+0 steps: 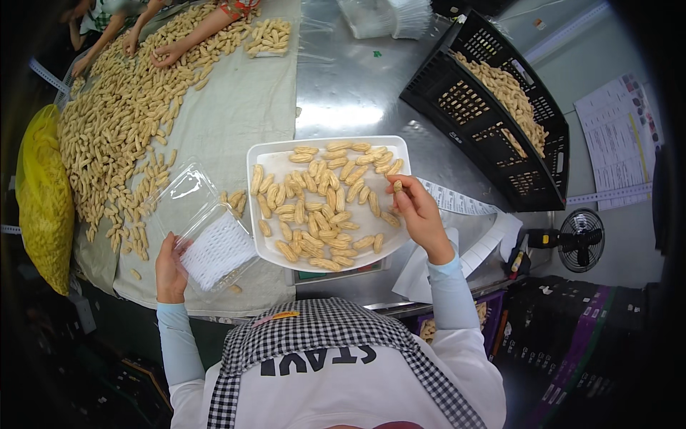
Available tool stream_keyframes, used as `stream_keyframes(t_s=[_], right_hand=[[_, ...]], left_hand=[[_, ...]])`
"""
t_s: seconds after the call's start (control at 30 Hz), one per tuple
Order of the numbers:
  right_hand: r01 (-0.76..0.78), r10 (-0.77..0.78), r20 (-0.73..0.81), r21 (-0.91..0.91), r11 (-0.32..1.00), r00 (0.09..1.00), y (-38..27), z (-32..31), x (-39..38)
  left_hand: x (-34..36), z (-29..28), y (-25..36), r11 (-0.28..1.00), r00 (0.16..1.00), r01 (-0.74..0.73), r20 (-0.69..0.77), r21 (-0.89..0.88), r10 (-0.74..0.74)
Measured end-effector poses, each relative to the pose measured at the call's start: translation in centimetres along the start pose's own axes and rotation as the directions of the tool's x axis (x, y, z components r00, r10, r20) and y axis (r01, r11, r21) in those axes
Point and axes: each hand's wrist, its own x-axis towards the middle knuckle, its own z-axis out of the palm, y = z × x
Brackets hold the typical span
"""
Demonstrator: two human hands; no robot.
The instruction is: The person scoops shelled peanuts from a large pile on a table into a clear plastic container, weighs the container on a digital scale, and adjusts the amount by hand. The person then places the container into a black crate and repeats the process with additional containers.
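In my left hand (171, 269) is a clear plastic clamshell box (187, 196) with its lid up. White foam netting (220, 252) lines the bottom of the box. My right hand (420, 214) pinches a single peanut (397, 186) over the right rim of a white tray (255, 242). Many unshelled peanuts (314, 214) lie spread across the tray, which rests on a scale (343, 275) that shows only along its near edge. A few loose peanuts lie on the cloth between the box and the tray.
A big peanut heap (121, 143) covers the cloth (236, 129) at left, where other people's hands (170, 54) reach in. Beyond are a filled box (269, 37) and stacked clear packaging (386, 16). At right stand a black crate (493, 114) of peanuts, label strips (457, 199) and a small fan (580, 240).
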Motion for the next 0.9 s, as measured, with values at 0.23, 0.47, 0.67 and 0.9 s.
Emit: stream_keyframes(t_s=[0.23, 0.47, 0.67, 0.9], right_hand=[[-0.012, -0.017, -0.177, -0.162, 0.987, 0.984, 0.7, 0.5, -0.4], [0.205, -0.291, -0.055, -0.586, 0.784, 0.955, 0.5, 0.0, 0.2], [0.346, -0.410, 0.163, -0.837, 0.423, 0.897, -2.0, 0.0, 0.4], [0.583, -0.373, 0.454, -0.692, 0.424, 0.810, -2.0, -0.6, 1.6]], left_hand=[[0.1, 0.1, -0.1, 1.000, 1.000, 0.021, -0.008, -0.014, -0.021], [0.1, -0.3, 0.1, 0.999, 1.000, 0.031, -0.002, -0.020, -0.031], [0.0, -0.4, 0.1, 1.000, 1.000, 0.019, -0.018, -0.015, -0.020], [-0.3, 0.3, 0.2, 1.000, 1.000, 0.005, -0.020, 0.000, -0.005]])
